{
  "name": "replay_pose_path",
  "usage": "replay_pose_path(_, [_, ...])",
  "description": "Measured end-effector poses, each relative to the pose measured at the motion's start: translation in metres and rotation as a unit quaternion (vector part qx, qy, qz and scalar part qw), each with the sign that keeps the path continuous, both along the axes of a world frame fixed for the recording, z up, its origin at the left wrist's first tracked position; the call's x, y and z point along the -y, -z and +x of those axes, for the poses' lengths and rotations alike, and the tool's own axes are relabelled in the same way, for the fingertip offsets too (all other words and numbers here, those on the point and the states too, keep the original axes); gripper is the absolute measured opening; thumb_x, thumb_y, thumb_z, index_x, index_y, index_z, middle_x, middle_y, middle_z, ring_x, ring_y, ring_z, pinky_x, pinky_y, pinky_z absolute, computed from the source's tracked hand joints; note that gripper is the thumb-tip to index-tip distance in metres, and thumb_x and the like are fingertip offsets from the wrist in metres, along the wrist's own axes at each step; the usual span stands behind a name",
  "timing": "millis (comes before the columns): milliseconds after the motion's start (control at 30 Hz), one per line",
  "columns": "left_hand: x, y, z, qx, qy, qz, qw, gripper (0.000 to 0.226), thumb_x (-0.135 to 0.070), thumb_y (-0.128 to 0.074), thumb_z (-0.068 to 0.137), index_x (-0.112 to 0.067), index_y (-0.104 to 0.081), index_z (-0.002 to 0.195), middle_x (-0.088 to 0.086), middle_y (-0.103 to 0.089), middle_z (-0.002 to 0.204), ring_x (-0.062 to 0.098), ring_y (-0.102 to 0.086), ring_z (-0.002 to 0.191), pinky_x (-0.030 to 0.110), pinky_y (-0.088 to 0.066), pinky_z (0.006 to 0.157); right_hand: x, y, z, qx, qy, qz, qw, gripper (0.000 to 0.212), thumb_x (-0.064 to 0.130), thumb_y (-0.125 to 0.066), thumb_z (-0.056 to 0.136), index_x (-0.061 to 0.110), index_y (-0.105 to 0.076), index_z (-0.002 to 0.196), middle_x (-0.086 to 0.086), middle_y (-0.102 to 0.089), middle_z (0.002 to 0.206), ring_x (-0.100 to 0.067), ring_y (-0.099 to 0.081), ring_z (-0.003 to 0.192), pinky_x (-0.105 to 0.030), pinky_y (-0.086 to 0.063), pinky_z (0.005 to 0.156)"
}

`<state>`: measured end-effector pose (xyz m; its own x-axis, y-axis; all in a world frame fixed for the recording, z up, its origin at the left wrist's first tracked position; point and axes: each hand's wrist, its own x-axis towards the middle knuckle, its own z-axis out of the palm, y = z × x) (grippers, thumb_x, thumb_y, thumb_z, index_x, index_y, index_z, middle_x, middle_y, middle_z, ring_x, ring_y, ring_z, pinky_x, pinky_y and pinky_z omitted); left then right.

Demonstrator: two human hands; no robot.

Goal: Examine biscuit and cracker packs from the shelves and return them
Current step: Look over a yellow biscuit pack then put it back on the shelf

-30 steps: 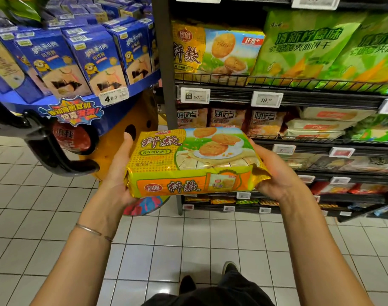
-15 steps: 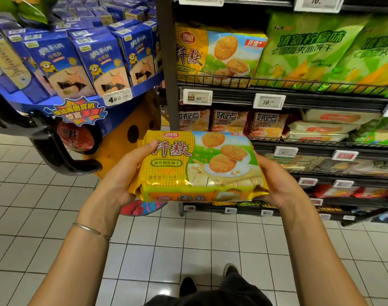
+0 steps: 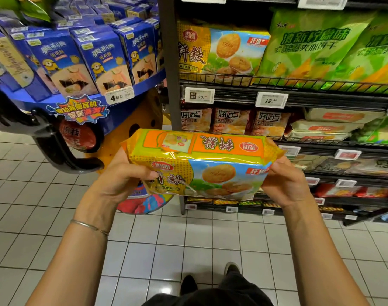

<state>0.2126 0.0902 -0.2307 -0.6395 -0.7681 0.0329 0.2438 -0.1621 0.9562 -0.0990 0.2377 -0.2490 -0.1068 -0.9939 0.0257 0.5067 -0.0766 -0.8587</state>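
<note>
The yellow biscuit pack is up in the air in front of the shelves, lying lengthwise between two hands and touching no shelf. It is tipped so that its orange side panel faces upward with the lettering upside down, while the front with the biscuit picture slopes down toward the person. The left hand grips the pack's left end, its thumb laid across the front over the printed characters and its fingers hidden behind. The right hand holds the right end, fingers curled round the crimped edge and the thumb tip pressed near the front's upper right corner. A thin bracelet sits on the left wrist. Above and behind, on a dark shelf, matching yellow packs stand behind a wire rail, with green packs just beside them to the right. Two price tags are fixed to that shelf's front edge. One shelf down, just behind the held pack's top edge, is a row of brown packs. To the left, a blue display stand carries rows of blue boxes. Underfoot is pale tiled floor, with dark shoes at the bottom.
</note>
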Motion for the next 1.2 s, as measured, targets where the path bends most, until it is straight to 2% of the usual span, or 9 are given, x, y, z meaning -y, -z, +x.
replay_pose_path(200, [0.001,0.020,-0.004,-0.020,0.037,0.222,0.974,0.030,-0.018,-0.069,0.085,-0.015,-0.082,0.112,0.015,-0.077,0.118,0.032,-0.076,0.107,0.049,-0.063,0.085,0.008,-0.028,0.009,-0.017,-0.015,-0.006,1.000,0.083,0.039,-0.093,0.069,0.013,-0.060,0.140,-0.018,-0.068,0.134,-0.034,-0.067,0.121,-0.050,-0.057,0.099])
replay_pose_path(300, [-0.014,0.035,-0.015,0.004,0.090,0.307,0.947,0.071,-0.049,-0.093,0.069,-0.012,-0.076,0.126,0.021,-0.068,0.135,0.039,-0.069,0.121,0.054,-0.060,0.091,0.014,-0.044,0.016,0.026,-0.029,-0.005,0.999,0.072,0.038,-0.078,0.085,0.015,-0.053,0.149,-0.024,-0.054,0.149,-0.040,-0.059,0.130,-0.056,-0.051,0.106])
replay_pose_path(433, [-0.025,0.040,-0.034,-0.019,0.118,0.362,0.925,0.085,-0.080,-0.067,0.077,-0.022,-0.067,0.139,0.016,-0.058,0.151,0.038,-0.057,0.137,0.055,-0.051,0.107,0.033,-0.051,0.020,0.087,0.103,0.050,0.990,0.029,0.041,-0.071,0.083,0.015,-0.083,0.085,-0.008,-0.079,0.090,-0.025,-0.077,0.084,-0.035,-0.062,0.073])
replay_pose_path(500, [-0.024,0.043,-0.037,-0.029,0.119,0.389,0.913,0.082,-0.079,-0.073,0.071,-0.023,-0.074,0.131,0.013,-0.064,0.144,0.036,-0.063,0.130,0.052,-0.055,0.104,0.040,-0.045,0.018,0.105,0.160,0.073,0.979,0.038,0.041,-0.055,0.092,0.020,-0.080,0.071,-0.001,-0.076,0.076,-0.022,-0.074,0.075,-0.030,-0.061,0.068])
replay_pose_path(667, [-0.020,0.042,-0.033,-0.072,0.173,0.423,0.887,0.072,-0.054,-0.101,0.045,-0.020,-0.084,0.106,0.012,-0.080,0.110,0.032,-0.079,0.094,0.032,-0.064,0.052,0.044,-0.021,0.012,0.138,0.205,0.143,0.958,0.050,0.043,-0.040,0.099,0.022,-0.078,0.075,-0.006,-0.075,0.082,-0.027,-0.073,0.077,-0.038,-0.060,0.073])
replay_pose_path(867, [-0.021,0.050,-0.043,-0.012,0.083,0.450,0.889,0.072,-0.076,-0.053,0.075,-0.019,-0.084,0.107,0.015,-0.078,0.115,0.035,-0.077,0.100,0.035,-0.064,0.051,0.039,-0.015,0.002,0.137,0.192,0.177,0.956,0.046,0.050,-0.039,0.098,0.025,-0.073,0.079,-0.007,-0.075,0.083,-0.028,-0.070,0.085,-0.041,-0.059,0.078])
replay_pose_path(967, [-0.020,0.044,-0.046,-0.007,0.039,0.451,0.892,0.069,-0.076,-0.060,0.071,-0.016,-0.086,0.095,0.014,-0.080,0.102,0.032,-0.079,0.086,0.036,-0.063,0.047,0.034,-0.019,0.000,0.133,0.153,0.141,0.969,0.046,0.043,-0.040,0.101,0.021,-0.078,0.086,-0.009,-0.077,0.091,-0.030,-0.073,0.086,-0.042,-0.062,0.073])
replay_pose_path(1067, [-0.015,0.037,-0.045,-0.006,-0.032,0.427,0.904,0.061,-0.073,-0.067,0.070,-0.016,-0.085,0.078,0.012,-0.080,0.090,0.032,-0.079,0.075,0.034,-0.061,0.048,0.025,-0.017,-0.005,0.120,0.082,0.130,0.981,0.046,0.046,-0.048,0.101,0.015,-0.077,0.119,-0.018,-0.072,0.127,-0.038,-0.070,0.113,-0.055,-0.058,0.090])
replay_pose_path(1200, [-0.007,0.017,-0.043,0.033,-0.054,0.350,0.935,0.066,-0.079,-0.056,0.083,-0.023,-0.085,0.101,0.012,-0.079,0.111,0.032,-0.079,0.096,0.042,-0.065,0.068,0.016,0.001,-0.012,0.154,0.036,0.155,0.975,0.062,0.050,-0.077,0.084,0.015,-0.069,0.135,-0.016,-0.065,0.140,-0.039,-0.065,0.125,-0.056,-0.055,0.096])
